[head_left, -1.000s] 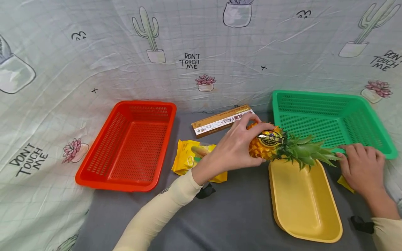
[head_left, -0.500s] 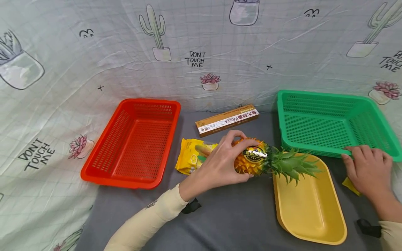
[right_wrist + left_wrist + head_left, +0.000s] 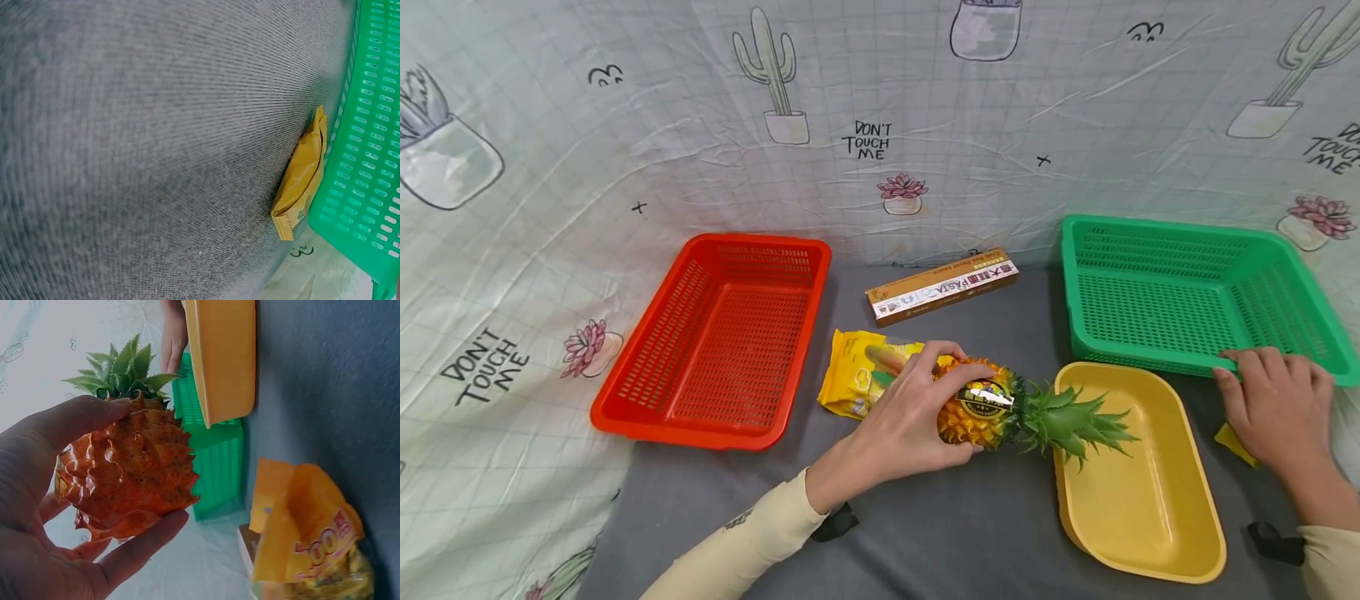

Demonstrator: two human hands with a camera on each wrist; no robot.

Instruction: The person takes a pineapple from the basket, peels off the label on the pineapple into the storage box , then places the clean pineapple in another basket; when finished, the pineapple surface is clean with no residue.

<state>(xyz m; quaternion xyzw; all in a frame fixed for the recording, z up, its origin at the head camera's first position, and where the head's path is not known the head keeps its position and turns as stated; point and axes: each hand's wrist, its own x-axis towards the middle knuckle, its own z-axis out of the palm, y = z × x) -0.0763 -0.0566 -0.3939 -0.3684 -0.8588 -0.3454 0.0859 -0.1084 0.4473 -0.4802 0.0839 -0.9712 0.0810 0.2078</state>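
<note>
My left hand [image 3: 906,417] grips a small pineapple [image 3: 973,404] by its orange body, thumb on one side and fingers on the other. A dark label shows on the fruit, and its leafy crown [image 3: 1071,421] points right, overlapping the yellow bin [image 3: 1138,475] in the head view. From the left wrist, the pineapple [image 3: 134,465] appears raised above the grey cloth. At the right, my right hand [image 3: 1277,408] holds the near rim of the green basket [image 3: 1150,354], fingers curled over it. Behind the left hand lies a yellow snack bag [image 3: 850,375], partly hidden.
A red basket [image 3: 808,333] stands at the left. Toward the back lies a brown and white pasta box [image 3: 943,287]. A small yellow packet [image 3: 303,172] rests beside the green basket, near the right hand. Behind everything hangs a printed curtain [image 3: 970,125].
My left hand has brought the pineapple left and nearer, from above the yellow bin's far end toward the yellow bag. The right hand has stayed at the green basket's rim. The view has shifted slightly.
</note>
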